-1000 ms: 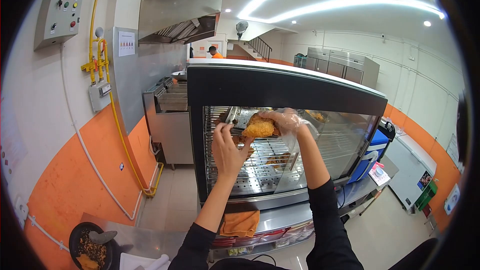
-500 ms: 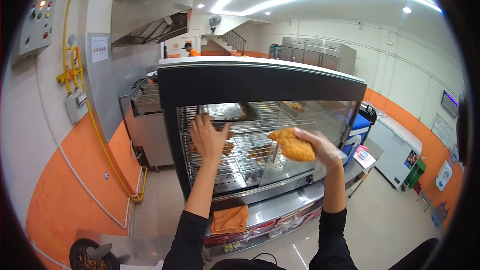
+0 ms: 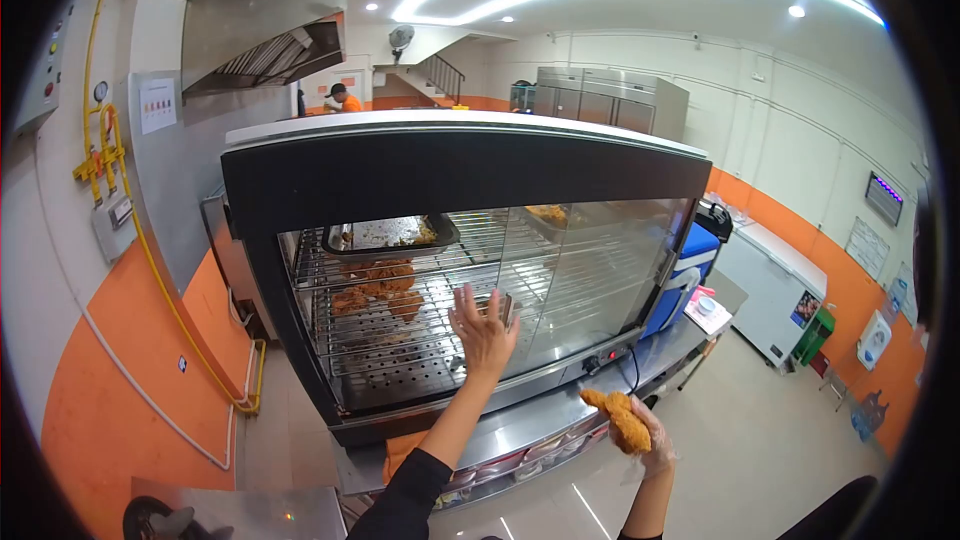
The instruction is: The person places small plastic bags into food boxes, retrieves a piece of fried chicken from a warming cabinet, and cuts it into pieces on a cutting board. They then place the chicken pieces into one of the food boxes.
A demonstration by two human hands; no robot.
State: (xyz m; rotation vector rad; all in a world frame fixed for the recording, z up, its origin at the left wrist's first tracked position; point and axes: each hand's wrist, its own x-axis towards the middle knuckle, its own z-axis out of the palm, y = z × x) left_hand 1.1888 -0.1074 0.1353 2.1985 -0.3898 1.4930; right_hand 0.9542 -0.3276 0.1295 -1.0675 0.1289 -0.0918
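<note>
In my right hand (image 3: 655, 443), covered by a clear plastic glove, is a piece of fried chicken (image 3: 622, 422) with a golden crust, held low in front of the warmer. Bare and with fingers spread, my left hand (image 3: 485, 338) is up at the sliding glass door (image 3: 590, 285), fingertips right beside its small handle (image 3: 507, 310). The left side of the display warmer (image 3: 470, 155) stands uncovered. Inside, several fried chicken pieces (image 3: 385, 285) lie on the wire rack, and a metal tray (image 3: 390, 237) with crumbs sits behind them.
Under the warmer runs a steel counter (image 3: 520, 432) with packets on a lower shelf. An orange cloth (image 3: 400, 455) hangs at its front edge. To the right are a blue box (image 3: 685, 280) and a white chest freezer (image 3: 765, 275). A person (image 3: 345, 98) stands far back.
My right hand has drawn the fried chicken down and away from the warmer. My left hand has moved from the opening over to the glass door's handle. The view has shifted.
</note>
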